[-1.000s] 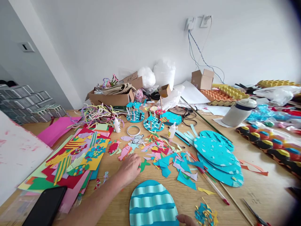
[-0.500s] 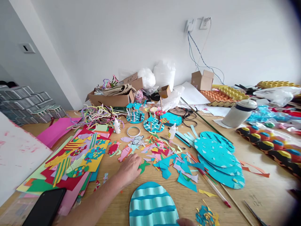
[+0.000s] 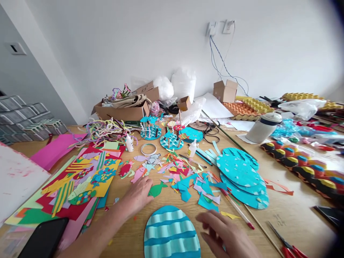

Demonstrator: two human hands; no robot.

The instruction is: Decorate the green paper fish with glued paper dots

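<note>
Two hands in view. We mark the left hand [image 3: 142, 191] at the near-left edge of a green paper fish [image 3: 157, 189]; the fish extends right of those fingertips, tail away from them. Whether they pinch it, we can't tell. Right hand [image 3: 225, 231]: fingers parted, loosely bent, nothing gripped that we see. Striped blue oval [image 3: 172, 233] sits just left of these fingers. Pink fish [image 3: 138, 174]: just beyond the left knuckles.
</note>
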